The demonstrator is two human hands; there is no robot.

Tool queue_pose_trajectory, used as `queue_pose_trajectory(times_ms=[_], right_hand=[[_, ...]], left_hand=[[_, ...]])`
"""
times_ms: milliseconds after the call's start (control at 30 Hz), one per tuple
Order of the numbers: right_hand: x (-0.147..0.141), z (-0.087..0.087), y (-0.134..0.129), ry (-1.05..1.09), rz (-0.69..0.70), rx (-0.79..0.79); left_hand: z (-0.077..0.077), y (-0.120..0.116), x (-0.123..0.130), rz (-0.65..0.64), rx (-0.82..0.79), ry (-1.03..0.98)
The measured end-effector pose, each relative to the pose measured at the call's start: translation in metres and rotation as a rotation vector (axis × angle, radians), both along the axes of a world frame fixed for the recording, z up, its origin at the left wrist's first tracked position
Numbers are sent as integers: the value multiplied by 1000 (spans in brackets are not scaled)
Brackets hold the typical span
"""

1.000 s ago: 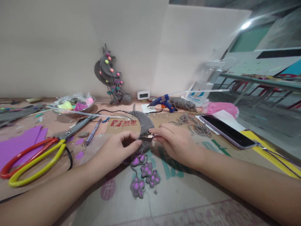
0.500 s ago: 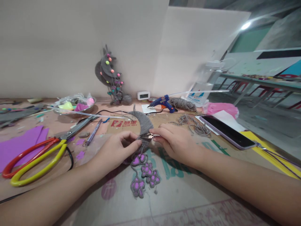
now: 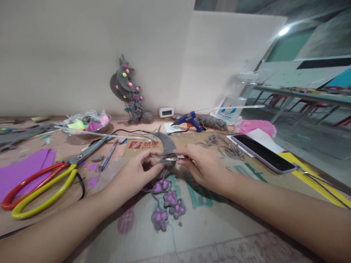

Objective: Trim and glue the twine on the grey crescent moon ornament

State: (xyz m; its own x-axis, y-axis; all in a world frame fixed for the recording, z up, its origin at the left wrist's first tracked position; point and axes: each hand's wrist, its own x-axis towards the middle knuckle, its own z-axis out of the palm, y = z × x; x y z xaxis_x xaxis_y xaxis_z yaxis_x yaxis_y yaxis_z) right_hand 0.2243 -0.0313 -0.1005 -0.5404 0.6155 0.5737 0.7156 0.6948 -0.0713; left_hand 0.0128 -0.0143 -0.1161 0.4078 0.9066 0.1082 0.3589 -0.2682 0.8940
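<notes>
A crescent moon wrapped in grey yarn [image 3: 166, 142] lies on the cardboard in front of me. My left hand [image 3: 146, 170] grips its lower left side between thumb and fingers. From the right, my right hand [image 3: 201, 166] pinches a small shiny metal tool [image 3: 171, 159], its pointed tip across the lower part of the crescent; its exact kind is unclear. Below the crescent hang several flowers [image 3: 159, 216] with purple centres and grey yarn outlines. My left fingers hide part of the crescent's lower edge.
Large scissors with red and yellow handles [image 3: 45, 199] lie left, beside a purple pen [image 3: 109, 156] and purple sheets [image 3: 23, 170]. Behind are a bowl [image 3: 105, 126], a blue glue gun [image 3: 189, 120], a small clock [image 3: 166, 112] and a finished-looking moon ornament [image 3: 126, 84]. A phone [image 3: 263, 153] lies right.
The metal tool has turned slightly and now shows a narrower, pointed outline on the crescent. Both hands keep nearly the same place; the whole view has shifted a little.
</notes>
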Motion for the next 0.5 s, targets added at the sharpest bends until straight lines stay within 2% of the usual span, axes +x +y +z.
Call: queue_pose_trajectory(times_ms=[100, 267, 500], right_hand=[[0, -1, 2, -8, -29, -3], [-1, -1, 2, -53, -47, 46], [-3, -2, -1, -127, -31, 114]], left_hand=[[-1, 2, 0, 10, 79, 40], [6, -1, -3, 90, 329, 221], [11, -4, -4, 91, 357, 194]])
